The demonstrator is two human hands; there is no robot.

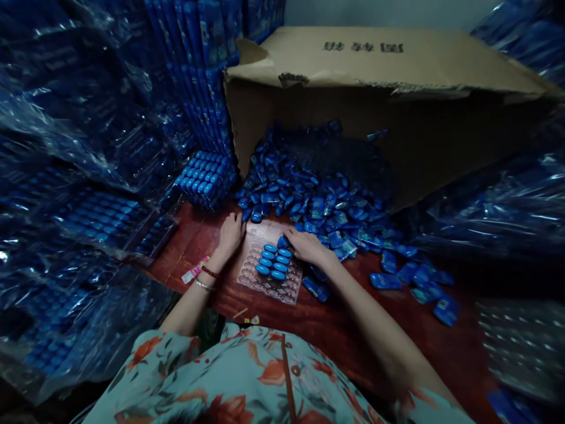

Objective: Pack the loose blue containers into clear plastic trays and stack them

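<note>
On the red-brown tabletop in front of me lies a clear plastic tray (289,292) with rows of oval hollows. Several glossy blue oval packets (278,275) sit in two columns at its middle. My right hand (306,246) is closed at the tray's upper right, with a small blue packet (282,242) pinched in its fingertips. Left of the tray, my left hand (231,234) is closed, its curled fingers on another blue packet (245,214) at the heap's edge; the grip is partly hidden.
A large cardboard box (353,56) lies open towards me, and a heap of loose blue packets (304,194) spills out. Filled trays (203,174) are stacked at the left beside plastic-wrapped piles (88,106). Empty clear trays (521,341) lie at the right. A pink wrapper (194,272) is near my left wrist.
</note>
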